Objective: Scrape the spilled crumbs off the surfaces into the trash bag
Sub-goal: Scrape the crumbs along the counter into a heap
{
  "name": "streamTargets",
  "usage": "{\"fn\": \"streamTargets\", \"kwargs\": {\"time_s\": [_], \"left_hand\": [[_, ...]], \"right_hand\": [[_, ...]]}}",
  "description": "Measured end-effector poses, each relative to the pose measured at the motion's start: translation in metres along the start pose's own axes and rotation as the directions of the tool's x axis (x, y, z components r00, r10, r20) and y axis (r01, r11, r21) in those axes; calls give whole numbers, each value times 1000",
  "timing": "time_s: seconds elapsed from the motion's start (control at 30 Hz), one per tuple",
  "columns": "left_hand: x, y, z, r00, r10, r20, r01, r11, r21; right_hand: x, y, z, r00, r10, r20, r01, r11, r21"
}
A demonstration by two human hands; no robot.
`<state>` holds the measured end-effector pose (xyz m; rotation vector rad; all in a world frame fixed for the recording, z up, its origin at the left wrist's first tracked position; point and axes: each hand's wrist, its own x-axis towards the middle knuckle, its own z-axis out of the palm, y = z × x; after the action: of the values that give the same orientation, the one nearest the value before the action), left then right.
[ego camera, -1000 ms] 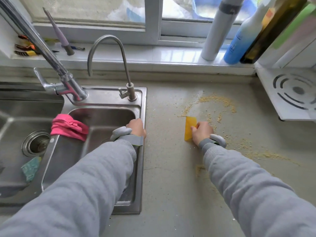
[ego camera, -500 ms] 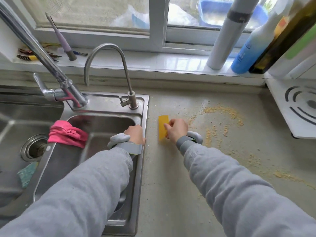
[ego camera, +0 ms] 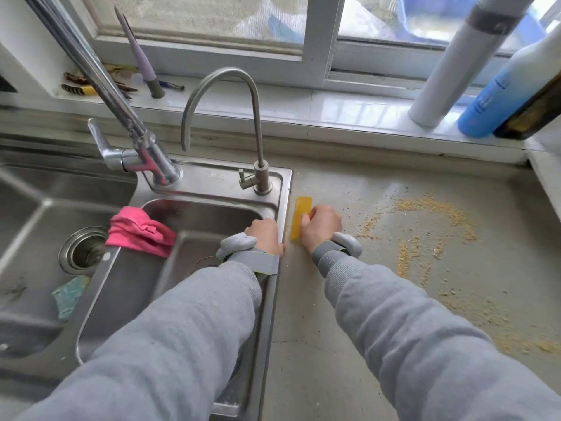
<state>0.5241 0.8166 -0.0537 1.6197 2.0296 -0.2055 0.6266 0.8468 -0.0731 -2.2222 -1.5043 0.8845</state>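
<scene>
Hidden: the left hand (ego camera: 264, 235) is seen from the back at the right rim of the sink (ego camera: 280, 208); its fingers dip inside the basin and whether they are apart or curled cannot be told. No trash bag is seen.
Right hand (ego camera: 320, 227): fingers are clamped on a yellow scraper (ego camera: 299, 215), held on edge on the countertop (ego camera: 334, 314) just beside the sink rim.
Scraper: flat, thin, translucent plastic, roughly rectangular; its near end is covered by the hand.
Crumbs (ego camera: 431, 208): fine tan grains are scattered in streaks on the matte grey countertop, right of the scraper and trailing toward the near right.
Sink: brushed steel, two basins; a pink cloth (ego camera: 138, 230) is draped over the divider, a teal sponge (ego camera: 69, 296) lies in the left basin.
Sleeves: grey knit, with grey wrist bands.
</scene>
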Motion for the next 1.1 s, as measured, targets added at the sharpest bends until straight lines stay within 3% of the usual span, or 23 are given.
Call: {"fn": "streamTargets", "kwargs": {"time_s": [0.13,0.3,0.43,0.6,0.87,1.1], "left_hand": [[0,1,-2,1000,0,23,0,1000,-8],[0,2,-2,1000,5,20,-5,1000,-13],[1,1,-2,1000,5,20,-5,1000,-10],[4,0,-3,999,29,24,-29,999,19],[4,15,-9,1000,1,-1,-1,996,89],[7,33,-8,1000,26,2,-26,986,164]], "right_hand": [[2,3,-13,997,-4,-83,4,1000,-9],[2,-2,0,999,-30,43,26,996,87],[6,1,-5,998,-9,-55,13,998,67],[6,5,5,994,-27,108,18,996,90],[15,52,-46,993,103,-53,-104,994,-15],[13,104,-97,951,231,-203,-239,971,-13]]}}
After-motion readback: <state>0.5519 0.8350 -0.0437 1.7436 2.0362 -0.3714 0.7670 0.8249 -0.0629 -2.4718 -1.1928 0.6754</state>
